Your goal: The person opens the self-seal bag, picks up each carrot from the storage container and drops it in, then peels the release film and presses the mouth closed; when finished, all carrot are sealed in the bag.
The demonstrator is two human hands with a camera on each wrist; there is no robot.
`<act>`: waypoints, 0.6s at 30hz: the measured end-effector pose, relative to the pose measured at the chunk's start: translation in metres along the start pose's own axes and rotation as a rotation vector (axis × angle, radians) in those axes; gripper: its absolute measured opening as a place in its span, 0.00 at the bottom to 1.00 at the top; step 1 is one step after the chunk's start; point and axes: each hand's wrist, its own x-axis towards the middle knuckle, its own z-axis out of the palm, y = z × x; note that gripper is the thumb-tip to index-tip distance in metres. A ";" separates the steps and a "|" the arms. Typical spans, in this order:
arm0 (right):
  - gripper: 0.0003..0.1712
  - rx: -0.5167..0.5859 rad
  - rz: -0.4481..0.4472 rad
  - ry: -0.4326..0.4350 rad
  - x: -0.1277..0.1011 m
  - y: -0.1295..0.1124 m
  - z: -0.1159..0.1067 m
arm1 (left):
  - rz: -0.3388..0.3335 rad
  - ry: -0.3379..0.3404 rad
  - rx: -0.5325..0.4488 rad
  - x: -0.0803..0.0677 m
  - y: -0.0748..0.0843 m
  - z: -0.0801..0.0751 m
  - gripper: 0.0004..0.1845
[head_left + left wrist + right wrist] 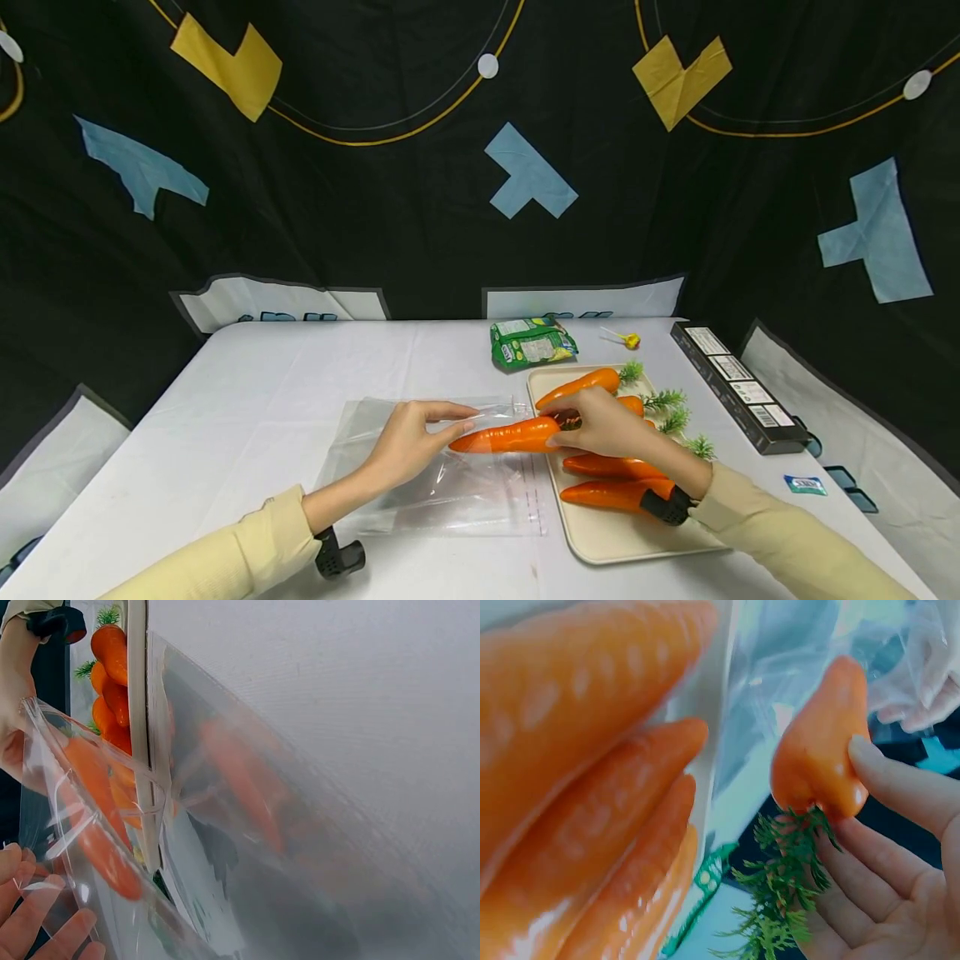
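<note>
My right hand [596, 421] grips a carrot [510, 437] by its thick end, thumb on one side and fingers on the other. Green leaves [791, 877] hang from that end in the right wrist view. The carrot lies level, its tip pointing left at the mouth of a clear plastic bag [450, 500]. My left hand [408, 442] pinches the bag's upper film near the carrot's tip, lifting it off the lower layer. Through the film, the left wrist view shows the carrot [97, 832] reaching under the raised edge.
A cream tray [607, 546] at right holds several more leafy carrots [615, 493]. Behind it lie a green snack packet [531, 342] and a yellow lollipop [632, 341]. A long black box [738, 387] and a small blue-green packet [806, 485] lie farther right.
</note>
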 end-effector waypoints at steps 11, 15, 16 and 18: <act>0.19 0.096 0.004 0.030 0.025 -0.005 0.027 | 0.005 0.006 -0.054 -0.001 -0.001 0.004 0.09; 0.19 0.137 0.012 0.018 0.031 -0.007 0.034 | 0.006 0.018 -0.033 -0.002 -0.002 0.006 0.08; 0.19 0.141 0.013 0.014 0.033 -0.007 0.035 | 0.007 0.020 -0.029 -0.002 -0.003 0.006 0.08; 0.18 0.154 0.010 0.010 0.035 -0.007 0.038 | 0.004 0.025 -0.020 -0.003 -0.004 0.006 0.08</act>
